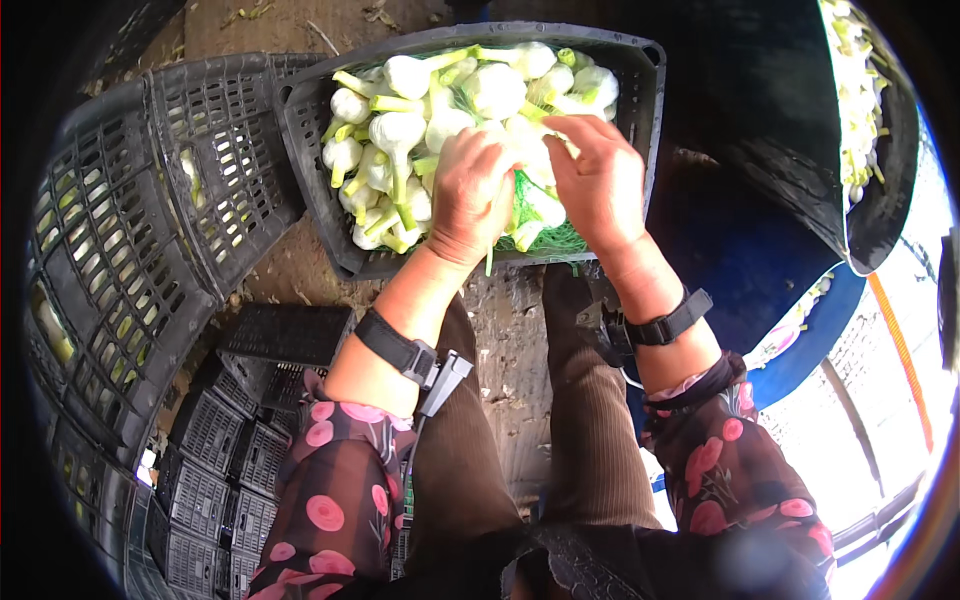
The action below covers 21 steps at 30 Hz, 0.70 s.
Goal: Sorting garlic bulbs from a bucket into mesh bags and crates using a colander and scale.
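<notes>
A black plastic crate (655, 105) holds piled white garlic bulbs (398, 130) with pale green cut stems, with green mesh netting (560, 240) showing beneath them at the lower right. My left hand (470, 190) is over the middle of the pile, fingers curled inward; what it grips is hidden, and a thin pale green strand hangs below it. My right hand (600, 180) is beside it at the right of the pile, fingers bent and closed toward the thumb against white bulbs, its exact hold unclear. Both wrists point up from the lower edge, with black straps on the forearms.
Perforated black crates (100, 220) with pale contents line the left; smaller crates (200, 480) sit stacked lower left. A large dark bin (750, 130) stands right, with more garlic (855, 120) beyond it. My legs are below the crate over a littered wooden floor (505, 380).
</notes>
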Tool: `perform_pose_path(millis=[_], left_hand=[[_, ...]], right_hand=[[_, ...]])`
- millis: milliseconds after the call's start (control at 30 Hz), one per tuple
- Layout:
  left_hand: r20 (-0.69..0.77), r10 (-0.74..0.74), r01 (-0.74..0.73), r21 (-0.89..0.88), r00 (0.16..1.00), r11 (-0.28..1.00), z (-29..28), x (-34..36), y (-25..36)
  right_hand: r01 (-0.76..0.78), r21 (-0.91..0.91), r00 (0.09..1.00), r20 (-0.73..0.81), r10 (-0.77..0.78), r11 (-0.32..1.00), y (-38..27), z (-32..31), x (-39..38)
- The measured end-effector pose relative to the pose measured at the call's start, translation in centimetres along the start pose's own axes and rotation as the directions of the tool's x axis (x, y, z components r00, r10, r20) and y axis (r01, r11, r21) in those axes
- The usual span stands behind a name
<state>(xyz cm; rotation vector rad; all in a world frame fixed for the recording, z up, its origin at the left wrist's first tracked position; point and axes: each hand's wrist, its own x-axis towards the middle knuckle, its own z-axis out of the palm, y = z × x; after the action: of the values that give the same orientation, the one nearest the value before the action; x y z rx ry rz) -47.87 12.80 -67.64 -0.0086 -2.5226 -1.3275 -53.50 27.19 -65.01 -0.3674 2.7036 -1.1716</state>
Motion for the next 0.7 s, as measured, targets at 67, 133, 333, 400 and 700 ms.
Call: perform_pose_path(millis=[67,133,333,400,700], left_hand=[[-0.126,0.043,-0.043,-0.002,0.991,0.999,0.8,0.1,-0.1],[-0.170,-0.066,0.058,-0.051,0.983,0.997,1.0,0.0,0.0],[0.043,-0.051,0.057,-0.138,0.998,0.989,-1.2,-0.8,-0.6],[0.041,-0.023,0.025,-0.052,0.999,0.998,-2.1,-1.0,-0.9],[0.468,-0.442,0.634,-0.427,0.765,0.645,-3.6,-1.6,-0.1]], right_hand=[[-0.115,0.265,0.963,0.265,0.043,0.957,0.0,0.7,0.4],[-0.293,0.372,0.901,0.415,0.125,0.881,0.2,0.9,0.7],[-0.365,0.289,0.818,0.554,0.156,0.885,1.1,-0.4,0.8],[-0.241,0.183,0.880,0.455,0.135,0.953,1.2,-0.5,0.9],[-0.197,0.084,0.907,0.393,0.149,0.977,1.2,0.1,0.7]])
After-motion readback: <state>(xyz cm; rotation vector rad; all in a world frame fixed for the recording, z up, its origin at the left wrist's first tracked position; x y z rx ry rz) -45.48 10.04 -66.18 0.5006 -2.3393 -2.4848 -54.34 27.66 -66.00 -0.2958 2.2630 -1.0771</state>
